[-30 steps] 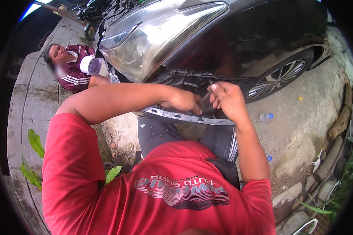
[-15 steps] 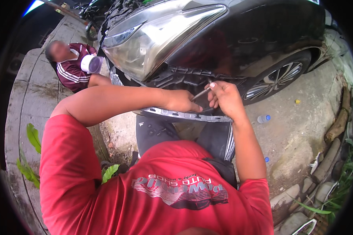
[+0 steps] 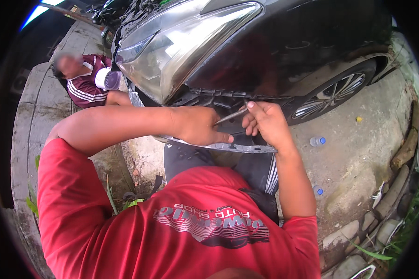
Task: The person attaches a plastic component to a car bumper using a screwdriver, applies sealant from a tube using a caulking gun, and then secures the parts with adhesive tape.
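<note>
My right hand point(image 3: 265, 123) pinches a thin metal rod point(image 3: 233, 116) between thumb and fingers, below the car's lower body edge. The rod slants down-left to my left hand point(image 3: 198, 125), whose fingers curl out of sight with its thumb extended, so what they grip is unclear. Both hands are over a loose dark bumper piece point(image 3: 242, 147) with a pale slotted edge, lying across my legs. Above them is the large clear headlight point(image 3: 149, 69) and dark side panel point(image 3: 302, 37), with dark plastic parts in the gap underneath.
A person point(image 3: 86, 88) in maroon sits at left beside a white round object point(image 3: 104, 79). A car wheel point(image 3: 330, 93) is at right. Two blue-capped bottles point(image 3: 317, 141) point(image 3: 318, 189) stand on concrete point(image 3: 349, 153). Logs point(image 3: 405, 139), stones and plants border the right; a motorcycle is behind.
My left hand has moved left and turned to show more of its back, exposing more of the rod. My left elbow has shifted left. My right hand still pinches the rod.
</note>
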The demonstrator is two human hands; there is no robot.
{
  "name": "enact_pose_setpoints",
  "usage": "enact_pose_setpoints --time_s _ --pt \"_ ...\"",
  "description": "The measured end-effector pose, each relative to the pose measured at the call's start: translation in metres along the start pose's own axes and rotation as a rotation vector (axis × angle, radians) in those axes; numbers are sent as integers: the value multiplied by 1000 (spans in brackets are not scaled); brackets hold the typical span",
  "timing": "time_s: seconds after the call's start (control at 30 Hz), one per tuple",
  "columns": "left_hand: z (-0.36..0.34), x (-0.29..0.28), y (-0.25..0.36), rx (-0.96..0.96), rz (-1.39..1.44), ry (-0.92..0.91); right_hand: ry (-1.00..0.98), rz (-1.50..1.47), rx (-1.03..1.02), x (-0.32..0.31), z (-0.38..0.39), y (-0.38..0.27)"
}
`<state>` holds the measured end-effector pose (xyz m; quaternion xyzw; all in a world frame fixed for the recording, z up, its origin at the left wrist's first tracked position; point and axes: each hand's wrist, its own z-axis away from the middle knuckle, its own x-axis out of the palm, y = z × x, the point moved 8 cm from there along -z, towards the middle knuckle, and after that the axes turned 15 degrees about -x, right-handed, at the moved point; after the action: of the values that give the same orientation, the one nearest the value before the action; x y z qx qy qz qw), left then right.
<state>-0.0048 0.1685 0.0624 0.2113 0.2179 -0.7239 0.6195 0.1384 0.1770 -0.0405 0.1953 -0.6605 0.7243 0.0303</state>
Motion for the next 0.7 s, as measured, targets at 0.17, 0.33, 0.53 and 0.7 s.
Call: enact_pose_setpoints --time_s 0.17,0.33,0.53,0.7 --pt "-3 -8 0 73 -194 -9 -36 -94 -4 6 1 4" --pt "-3 -3 -12 -9 166 -194 -101 -188 50 9 2 11" --pt "24 1 -18 199 -11 -26 -127 -196 123 7 14 21" --pt "62 12 -56 300 9 266 77 -188 -28 -23 20 9"
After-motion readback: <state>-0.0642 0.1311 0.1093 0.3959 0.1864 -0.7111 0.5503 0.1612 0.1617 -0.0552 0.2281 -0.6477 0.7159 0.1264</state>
